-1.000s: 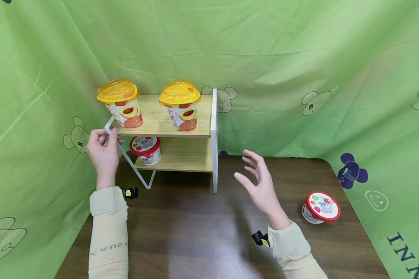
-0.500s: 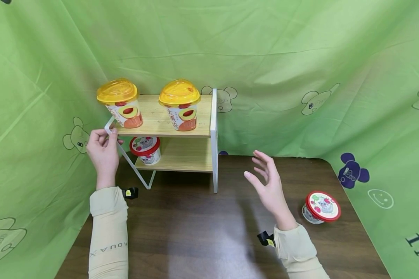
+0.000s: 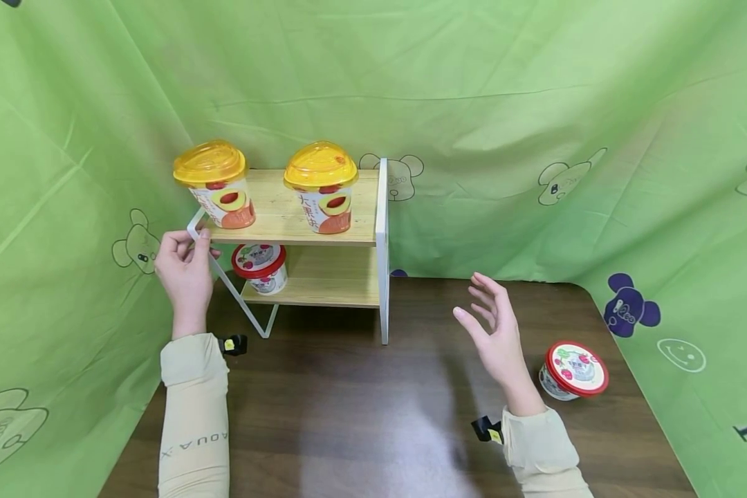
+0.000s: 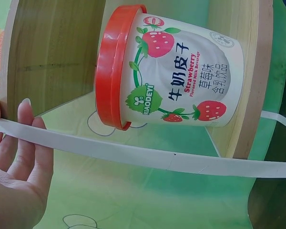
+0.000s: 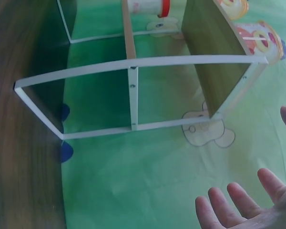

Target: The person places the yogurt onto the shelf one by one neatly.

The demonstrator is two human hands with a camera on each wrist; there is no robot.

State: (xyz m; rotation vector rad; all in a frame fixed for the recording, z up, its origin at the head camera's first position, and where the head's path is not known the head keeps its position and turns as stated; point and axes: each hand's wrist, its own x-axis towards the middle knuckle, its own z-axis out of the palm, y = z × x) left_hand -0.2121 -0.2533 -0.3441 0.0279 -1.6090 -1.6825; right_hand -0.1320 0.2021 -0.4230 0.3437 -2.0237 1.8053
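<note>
At the near left corner of a two-tier wooden shelf point(image 3: 324, 275), my left hand point(image 3: 185, 273) pinches its white metal frame point(image 4: 133, 150). Two peach cups with yellow domed lids, one at the left point(image 3: 224, 200) and one nearer the middle point(image 3: 325, 200), stand on the top tier. A strawberry milk tub point(image 4: 181, 71) with a red lid sits at the left of the lower tier. My right hand point(image 3: 498, 339) hovers over the table right of the shelf, fingers spread and slightly bent, holding nothing. Right of that hand, a second red-lidded tub point(image 3: 574, 371) stands on the table.
The dark wooden table point(image 3: 348, 408) extends in front of the shelf and to its right. A green cloth point(image 3: 473, 124) with printed bears hangs behind and along both sides, close to the shelf's back and left.
My right hand has moved to the right, away from the shelf and nearer the tub on the table. The left hand, shelf and cups look unmoved.
</note>
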